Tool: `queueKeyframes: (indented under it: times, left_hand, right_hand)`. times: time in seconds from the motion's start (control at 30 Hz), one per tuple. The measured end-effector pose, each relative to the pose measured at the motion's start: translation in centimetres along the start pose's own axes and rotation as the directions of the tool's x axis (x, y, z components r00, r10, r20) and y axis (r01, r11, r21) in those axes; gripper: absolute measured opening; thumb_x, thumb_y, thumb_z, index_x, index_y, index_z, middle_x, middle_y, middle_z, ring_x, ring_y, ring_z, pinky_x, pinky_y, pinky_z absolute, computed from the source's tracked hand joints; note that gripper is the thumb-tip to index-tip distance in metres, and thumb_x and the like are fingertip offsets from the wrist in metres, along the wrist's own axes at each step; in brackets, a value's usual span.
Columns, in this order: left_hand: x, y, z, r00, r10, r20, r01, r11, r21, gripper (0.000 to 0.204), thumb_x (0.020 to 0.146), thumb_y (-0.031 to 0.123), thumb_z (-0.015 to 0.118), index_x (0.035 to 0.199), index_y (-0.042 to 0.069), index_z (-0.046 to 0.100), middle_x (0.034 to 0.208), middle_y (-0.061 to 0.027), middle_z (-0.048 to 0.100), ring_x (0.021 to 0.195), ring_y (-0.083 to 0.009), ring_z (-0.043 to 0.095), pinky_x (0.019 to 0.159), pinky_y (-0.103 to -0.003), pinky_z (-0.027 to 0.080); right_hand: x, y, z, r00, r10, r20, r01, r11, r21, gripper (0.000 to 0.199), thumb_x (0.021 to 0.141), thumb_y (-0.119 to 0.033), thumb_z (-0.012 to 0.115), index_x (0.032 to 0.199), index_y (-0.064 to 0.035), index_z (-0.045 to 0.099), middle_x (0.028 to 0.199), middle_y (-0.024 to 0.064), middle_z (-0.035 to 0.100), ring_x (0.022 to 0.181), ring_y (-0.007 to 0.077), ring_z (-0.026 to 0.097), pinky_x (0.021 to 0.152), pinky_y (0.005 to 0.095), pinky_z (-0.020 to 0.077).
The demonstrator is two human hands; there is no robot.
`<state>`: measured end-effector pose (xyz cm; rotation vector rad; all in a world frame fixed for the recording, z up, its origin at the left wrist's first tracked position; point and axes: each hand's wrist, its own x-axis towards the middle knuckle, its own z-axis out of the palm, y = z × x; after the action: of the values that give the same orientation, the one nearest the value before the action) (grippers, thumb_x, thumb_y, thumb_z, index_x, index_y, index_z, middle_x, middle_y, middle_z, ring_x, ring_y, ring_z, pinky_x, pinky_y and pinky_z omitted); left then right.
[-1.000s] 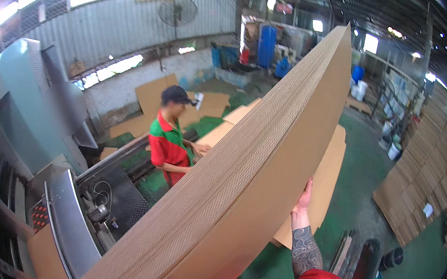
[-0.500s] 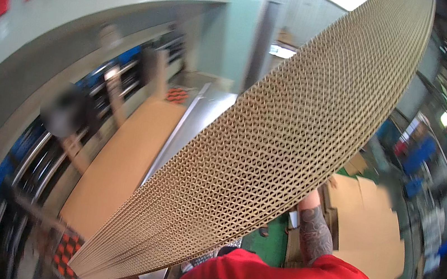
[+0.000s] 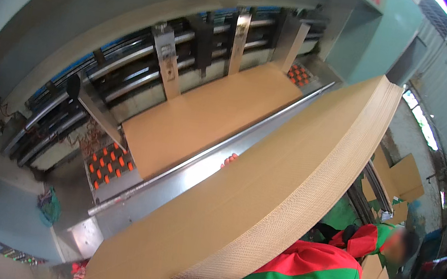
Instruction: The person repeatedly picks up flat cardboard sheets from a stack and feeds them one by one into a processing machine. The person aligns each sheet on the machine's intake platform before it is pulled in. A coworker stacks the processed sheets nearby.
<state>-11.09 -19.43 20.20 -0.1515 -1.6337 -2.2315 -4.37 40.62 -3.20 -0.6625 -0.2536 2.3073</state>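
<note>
A thick stack of brown corrugated cardboard sheets (image 3: 251, 183) spans the view diagonally, tilted, with its fluted edge facing me. At its near left end my left hand (image 3: 79, 273) grips the edge, mostly hidden by the sheets. Fingertips of my right hand (image 3: 229, 160) curl over the stack's far long edge; the rest of that hand is behind the cardboard. My right arm, in a red and green sleeve (image 3: 302, 268), reaches under the stack. Beyond it, other brown cardboard (image 3: 215, 118) lies flat in a machine's feed bay, apart from the held stack.
A metal bar (image 3: 211, 150) runs along the front of the feed bay. Upright metal guides (image 3: 166, 61) stand behind the flat cardboard, and orange rollers (image 3: 110, 167) lie at its left. A co-worker (image 3: 365, 240) in red and green is at right, near loose cardboard pieces (image 3: 405, 177).
My view has turned toward the machine. The stack has tipped, so its broad top face now shows rather than mostly its fluted edge. My right fingers now show over its far edge.
</note>
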Motion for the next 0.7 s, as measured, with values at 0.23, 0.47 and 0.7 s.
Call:
queueKeyframes:
  times: [0.23, 0.47, 0.7]
  left_hand:
    - [-4.3, -1.3, 3.0, 0.982, 0.038, -0.185, -0.011, 0.989, 0.146, 0.047, 0.100, 0.040, 0.060, 0.133, 0.006, 0.057, 0.125, -0.0126, 0.064, 0.116, -0.0274, 0.062, 0.104, -0.045, 0.050]
    - [-6.4, -5.4, 3.5, 0.976, 0.049, -0.212, -0.021, 0.991, 0.134, 0.046, 0.102, 0.042, 0.057, 0.131, 0.007, 0.059, 0.124, -0.0124, 0.064, 0.115, -0.0270, 0.062, 0.104, -0.045, 0.050]
    - [-5.3, -16.9, 2.2, 0.996, -0.062, -0.064, 0.048, 0.980, -0.195, 0.045, 0.104, 0.044, 0.054, 0.129, 0.007, 0.060, 0.122, -0.0121, 0.065, 0.115, -0.0267, 0.062, 0.104, -0.045, 0.050]
  right_hand:
    - [2.8, -0.6, -6.1, 0.974, 0.138, -0.182, -0.151, 0.987, -0.061, 0.061, 0.106, -0.052, 0.043, 0.142, -0.0039, 0.053, 0.136, 0.0120, 0.064, 0.123, 0.0338, 0.062, 0.105, 0.0477, 0.0501]
    - [4.8, -2.6, -7.3, 0.951, 0.214, -0.223, -0.243, 0.964, -0.111, 0.057, 0.107, -0.049, 0.045, 0.141, -0.0039, 0.053, 0.134, 0.0126, 0.064, 0.122, 0.0327, 0.062, 0.106, 0.0469, 0.0487]
    - [7.2, -12.2, -6.3, 0.973, -0.044, -0.225, -0.029, 0.950, -0.310, 0.053, 0.107, -0.045, 0.046, 0.140, -0.0038, 0.053, 0.131, 0.0133, 0.064, 0.120, 0.0316, 0.063, 0.107, 0.0461, 0.0473]
